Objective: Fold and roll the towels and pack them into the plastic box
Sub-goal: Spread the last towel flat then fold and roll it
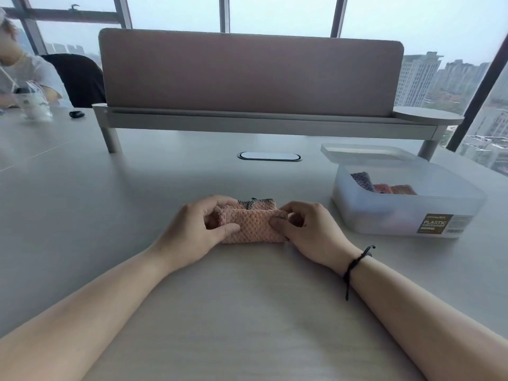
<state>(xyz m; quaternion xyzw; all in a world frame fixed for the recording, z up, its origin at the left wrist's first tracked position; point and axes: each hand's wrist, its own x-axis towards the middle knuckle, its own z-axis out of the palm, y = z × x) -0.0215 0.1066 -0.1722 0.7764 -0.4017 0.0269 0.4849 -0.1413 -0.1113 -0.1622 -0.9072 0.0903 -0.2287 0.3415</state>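
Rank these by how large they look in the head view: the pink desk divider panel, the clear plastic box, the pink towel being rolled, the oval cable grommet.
1. Pink desk divider panel, though farthest from the camera.
2. Clear plastic box.
3. Pink waffle-textured towel, partly hidden by both hands.
4. Oval cable grommet, though distance shrinks it.

both forearms stretched forward, left hand [196, 229] and right hand [308, 232] facing inward, fingers [220, 206] curled, thumbs pinching, black cord on right wrist

A towel [253, 224] lies on the table [247, 312] between both hands; the box [406, 204], towels [382, 187] inside, sits to its right, before the divider [250, 72].
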